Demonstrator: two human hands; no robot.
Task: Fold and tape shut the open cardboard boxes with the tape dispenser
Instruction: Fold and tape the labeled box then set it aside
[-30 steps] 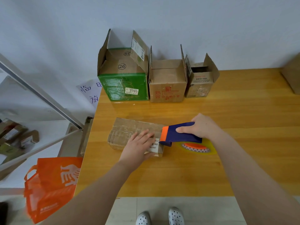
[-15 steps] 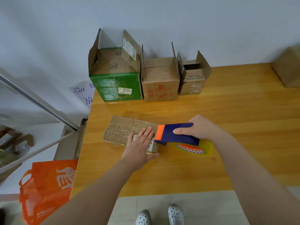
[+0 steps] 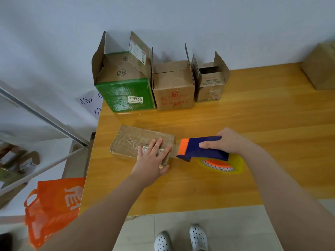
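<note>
The flat brown cardboard box (image 3: 139, 142), closed and covered with tape, lies on the yellow wooden table (image 3: 235, 187). The left hand (image 3: 151, 160) presses it with straight fingers. The right hand (image 3: 228, 142) grips the blue and orange tape dispenser (image 3: 197, 149) just beside the box's right end.

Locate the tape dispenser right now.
Head view, centre-right of the wooden table: the tape dispenser is gripped by the right hand, just right of the flat cardboard box that the left hand presses down.

Orange bag (image 3: 52, 205) on the floor left of the wooden table (image 3: 253, 124), white clogs (image 3: 198, 236) below.
</note>
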